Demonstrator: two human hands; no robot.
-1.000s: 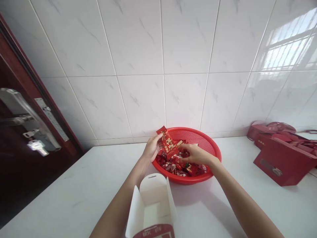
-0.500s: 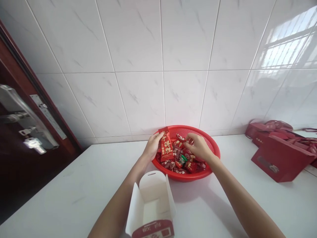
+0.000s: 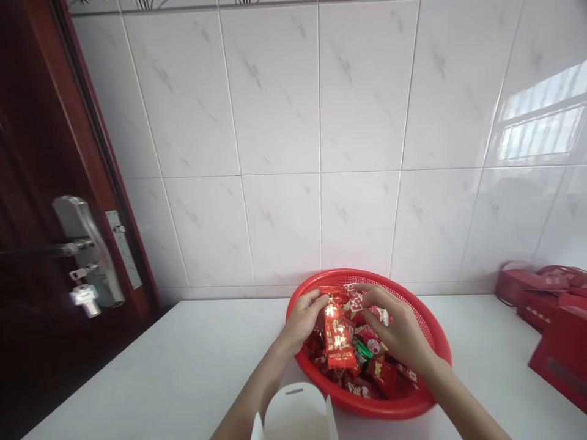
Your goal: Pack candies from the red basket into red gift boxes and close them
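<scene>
- The left hand is closed on a flat red packet, gripping its upper left edge between thumb and fingers.
- This packet hangs over the left part of the red basket, its front turned to the viewer, with gold characters and the words "GOOD LUCK" near its lower end.
- The right hand is partly curled over the far right part of the basket, thumb and fingertips drawn together on a small red-and-white wrapped sweet, just right of the packet's top.
- Below both hands, mostly red wrapped sweets lie heaped in the basket, with a green piece near the middle.
- The basket stands on the white bench, close to the tiled wall.
- An open white box sits at the near side, just in front of the basket, partly cut off by the view.
- Red boxes stand on the far right.
- On the left, keys hang at the handle of a dark red door.
</scene>
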